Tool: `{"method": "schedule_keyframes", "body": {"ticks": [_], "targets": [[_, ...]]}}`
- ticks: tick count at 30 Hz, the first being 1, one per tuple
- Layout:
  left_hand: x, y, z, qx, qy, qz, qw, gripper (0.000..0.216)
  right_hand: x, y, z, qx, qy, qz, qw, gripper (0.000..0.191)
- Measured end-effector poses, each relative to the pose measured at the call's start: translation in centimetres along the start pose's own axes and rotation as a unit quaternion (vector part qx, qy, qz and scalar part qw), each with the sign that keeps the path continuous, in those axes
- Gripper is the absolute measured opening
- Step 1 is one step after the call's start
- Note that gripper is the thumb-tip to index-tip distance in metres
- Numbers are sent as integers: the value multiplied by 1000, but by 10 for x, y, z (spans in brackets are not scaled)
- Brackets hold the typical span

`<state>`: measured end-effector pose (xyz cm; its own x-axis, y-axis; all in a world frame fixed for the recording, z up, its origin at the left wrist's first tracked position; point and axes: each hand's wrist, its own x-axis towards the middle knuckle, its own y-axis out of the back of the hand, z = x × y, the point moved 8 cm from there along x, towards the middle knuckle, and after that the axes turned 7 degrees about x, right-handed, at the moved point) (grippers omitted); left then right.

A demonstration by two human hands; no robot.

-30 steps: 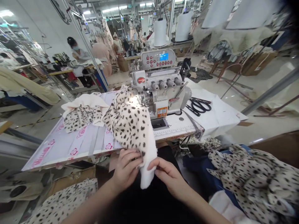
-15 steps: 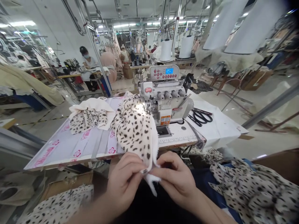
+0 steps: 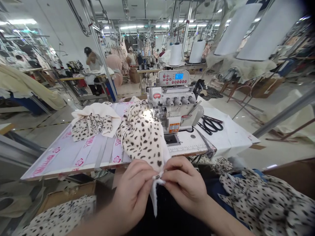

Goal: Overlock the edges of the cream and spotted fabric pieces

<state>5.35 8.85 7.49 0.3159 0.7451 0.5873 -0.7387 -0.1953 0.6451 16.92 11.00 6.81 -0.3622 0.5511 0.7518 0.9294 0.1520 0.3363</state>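
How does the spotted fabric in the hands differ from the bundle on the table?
The spotted fabric, pinched by the left hand and right hand, runs to the overlock machine; the spotted bundle lies apart from it. The fabric ends in a white edge; the bundle has a cream layer over it. Both show dark spots.

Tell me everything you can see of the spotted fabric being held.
The spotted fabric is soft cream cloth with dark spots and a plain white, fuzzy-looking reverse. It lies bunched, its upper end at the overlock machine, and the left hand and right hand pinch its lower edge, a white tip hanging below.
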Motion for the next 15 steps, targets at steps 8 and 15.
{"method": "schedule_keyframes", "body": {"ticks": [8,15], "targets": [[-2,0,4,50,-21,0,999,25,7,-3,4,53,-16,-19,998,12],[-16,0,11,69,-82,52,993,31,0,-10,4,42,-58,-81,994,23]]}}
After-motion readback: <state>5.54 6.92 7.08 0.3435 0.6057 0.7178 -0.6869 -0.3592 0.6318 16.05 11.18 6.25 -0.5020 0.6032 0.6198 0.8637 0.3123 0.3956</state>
